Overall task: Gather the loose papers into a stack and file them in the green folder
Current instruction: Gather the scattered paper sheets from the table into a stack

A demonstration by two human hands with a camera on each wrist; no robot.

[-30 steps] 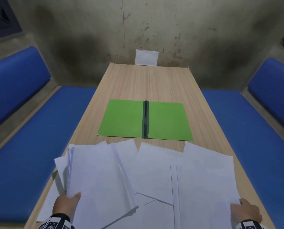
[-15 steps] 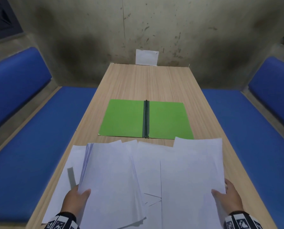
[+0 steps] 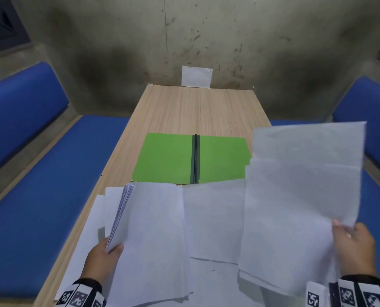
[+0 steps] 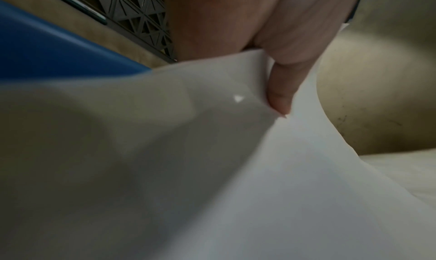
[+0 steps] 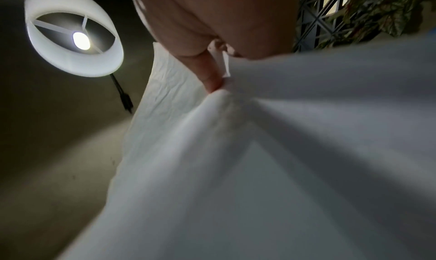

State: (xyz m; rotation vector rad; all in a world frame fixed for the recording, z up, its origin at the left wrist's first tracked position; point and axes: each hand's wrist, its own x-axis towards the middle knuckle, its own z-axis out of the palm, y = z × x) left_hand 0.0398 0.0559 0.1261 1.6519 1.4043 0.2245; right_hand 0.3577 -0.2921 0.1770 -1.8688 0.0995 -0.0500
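The green folder (image 3: 169, 160) lies open and flat on the middle of the wooden table (image 3: 198, 107), its dark spine up the centre. My left hand (image 3: 106, 254) pinches the near corner of a thick bundle of white papers (image 3: 149, 235) at the table's near left; its thumb (image 4: 280, 89) lies on top. My right hand (image 3: 350, 244) grips a few white sheets (image 3: 299, 196) lifted off the table at the right, hiding the folder's right edge. More loose sheets (image 3: 213, 220) lie flat between the hands. The right wrist view shows fingers (image 5: 210, 72) pinching creased paper (image 5: 259, 171).
Blue padded benches (image 3: 40, 196) run along both sides of the table. A small white paper (image 3: 196, 76) leans on the stained wall at the table's far end. A lamp (image 5: 73, 31) hangs overhead. The far half of the table is bare wood.
My right hand has lifted its sheets up off the table and raised them at the right. The left hand has pulled its bundle inward to the right, still holding it.
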